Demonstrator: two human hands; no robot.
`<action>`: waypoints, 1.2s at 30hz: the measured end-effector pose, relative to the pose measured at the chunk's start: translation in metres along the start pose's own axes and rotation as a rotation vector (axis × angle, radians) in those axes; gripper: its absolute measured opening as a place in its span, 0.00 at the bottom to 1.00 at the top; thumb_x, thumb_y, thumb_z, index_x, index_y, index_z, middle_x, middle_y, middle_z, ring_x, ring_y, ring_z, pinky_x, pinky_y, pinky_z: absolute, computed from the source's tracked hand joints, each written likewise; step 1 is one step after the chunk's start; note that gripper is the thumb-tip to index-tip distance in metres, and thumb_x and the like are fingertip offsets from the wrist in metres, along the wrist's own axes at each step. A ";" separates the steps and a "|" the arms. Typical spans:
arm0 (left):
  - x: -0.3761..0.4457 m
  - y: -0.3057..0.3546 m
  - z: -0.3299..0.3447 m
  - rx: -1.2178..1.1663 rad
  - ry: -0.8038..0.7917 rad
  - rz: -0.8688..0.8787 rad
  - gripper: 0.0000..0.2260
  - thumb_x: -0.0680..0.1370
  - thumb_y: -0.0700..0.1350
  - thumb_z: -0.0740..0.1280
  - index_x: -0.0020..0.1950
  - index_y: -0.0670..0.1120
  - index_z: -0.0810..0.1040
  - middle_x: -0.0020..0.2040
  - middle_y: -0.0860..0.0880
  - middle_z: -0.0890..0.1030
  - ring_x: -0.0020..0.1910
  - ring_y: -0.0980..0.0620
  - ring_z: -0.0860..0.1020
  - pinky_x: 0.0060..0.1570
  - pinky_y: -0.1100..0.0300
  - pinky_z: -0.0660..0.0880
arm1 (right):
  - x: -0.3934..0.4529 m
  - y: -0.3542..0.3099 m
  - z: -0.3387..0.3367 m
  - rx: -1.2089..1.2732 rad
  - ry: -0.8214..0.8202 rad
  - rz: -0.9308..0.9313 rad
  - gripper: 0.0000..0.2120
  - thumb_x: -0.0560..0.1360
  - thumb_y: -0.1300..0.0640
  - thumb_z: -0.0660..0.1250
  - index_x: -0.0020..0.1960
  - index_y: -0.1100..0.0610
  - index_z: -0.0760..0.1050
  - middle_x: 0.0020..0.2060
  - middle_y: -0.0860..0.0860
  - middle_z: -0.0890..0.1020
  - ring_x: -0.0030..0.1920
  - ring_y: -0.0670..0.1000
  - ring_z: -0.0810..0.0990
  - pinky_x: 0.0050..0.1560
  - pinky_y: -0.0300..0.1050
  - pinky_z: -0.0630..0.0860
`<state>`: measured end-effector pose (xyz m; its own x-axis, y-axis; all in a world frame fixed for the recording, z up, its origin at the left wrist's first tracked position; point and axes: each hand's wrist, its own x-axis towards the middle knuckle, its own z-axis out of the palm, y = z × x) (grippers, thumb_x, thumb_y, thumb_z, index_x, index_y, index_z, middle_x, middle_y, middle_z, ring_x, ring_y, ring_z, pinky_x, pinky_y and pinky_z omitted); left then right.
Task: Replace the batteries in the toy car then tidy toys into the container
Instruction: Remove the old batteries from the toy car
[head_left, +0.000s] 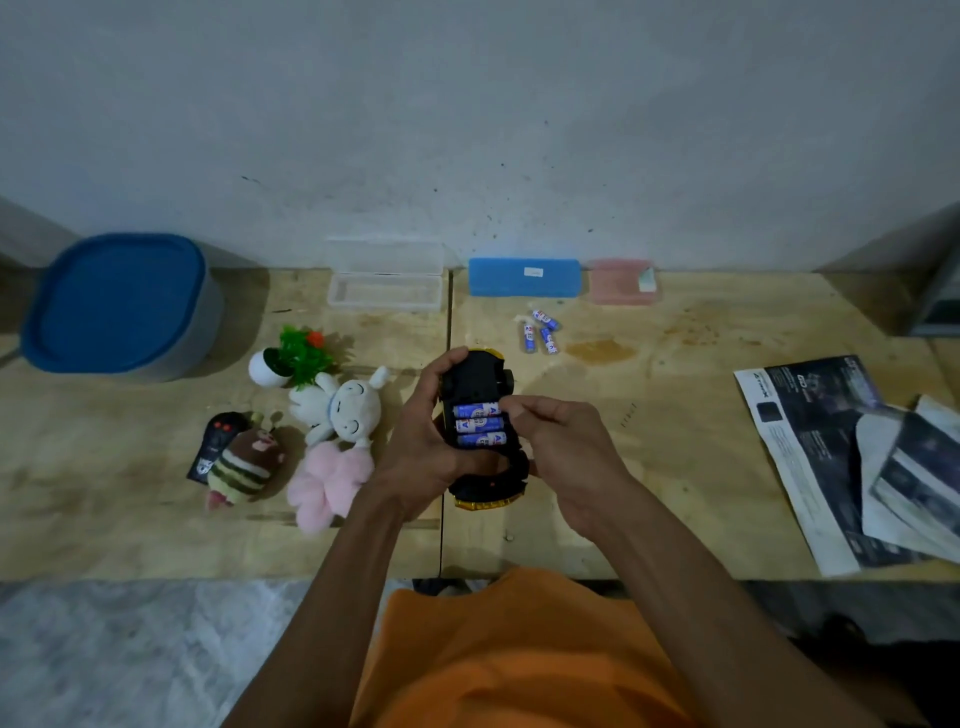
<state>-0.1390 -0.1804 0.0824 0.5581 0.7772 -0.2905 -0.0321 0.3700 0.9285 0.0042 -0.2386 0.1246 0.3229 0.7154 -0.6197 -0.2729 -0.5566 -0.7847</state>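
Observation:
The black and yellow toy car (480, 379) is upside down above the table's middle, gripped from the left by my left hand (421, 441). Its battery bay shows three blue batteries (479, 426) lying side by side. My right hand (561, 441) touches the right end of the top battery with its fingertips. Three loose blue batteries (541, 332) lie on the table behind the car. A container with a blue lid (117, 304) stands at the far left. Left of my hands lie a white rabbit plush (345, 405), a pink plush (327, 483), a striped plush (244, 462), a black remote (215, 447) and a green plastic plant (298, 356).
An open clear plastic box (384, 283), a blue box (523, 277) and a pink box (621, 280) line the wall. Printed leaflets (831, 457) lie at the right edge. The wooden table (649, 493) ends just in front of my orange shirt.

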 end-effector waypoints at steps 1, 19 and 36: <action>0.001 0.001 -0.001 0.002 -0.006 0.000 0.48 0.60 0.27 0.78 0.75 0.51 0.65 0.70 0.45 0.75 0.57 0.39 0.83 0.51 0.45 0.82 | -0.001 0.001 0.000 0.017 0.007 -0.006 0.08 0.81 0.58 0.65 0.54 0.54 0.83 0.46 0.48 0.86 0.41 0.40 0.84 0.48 0.42 0.82; 0.007 0.006 0.001 0.000 -0.095 -0.059 0.53 0.62 0.17 0.73 0.78 0.54 0.60 0.64 0.58 0.79 0.59 0.43 0.82 0.49 0.48 0.82 | 0.007 0.000 0.002 -0.329 0.186 -0.431 0.04 0.73 0.56 0.75 0.45 0.50 0.81 0.42 0.39 0.82 0.49 0.39 0.79 0.45 0.28 0.74; 0.013 0.021 -0.002 0.138 -0.118 -0.007 0.49 0.62 0.17 0.73 0.75 0.51 0.63 0.69 0.49 0.75 0.59 0.41 0.82 0.51 0.46 0.82 | 0.020 -0.028 0.001 -0.665 -0.043 -0.496 0.06 0.78 0.57 0.67 0.48 0.52 0.83 0.41 0.43 0.84 0.42 0.42 0.80 0.45 0.34 0.76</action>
<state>-0.1334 -0.1613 0.0976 0.6518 0.7065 -0.2755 0.0817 0.2957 0.9518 0.0173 -0.2082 0.1341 0.2258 0.9516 -0.2085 0.4888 -0.2958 -0.8207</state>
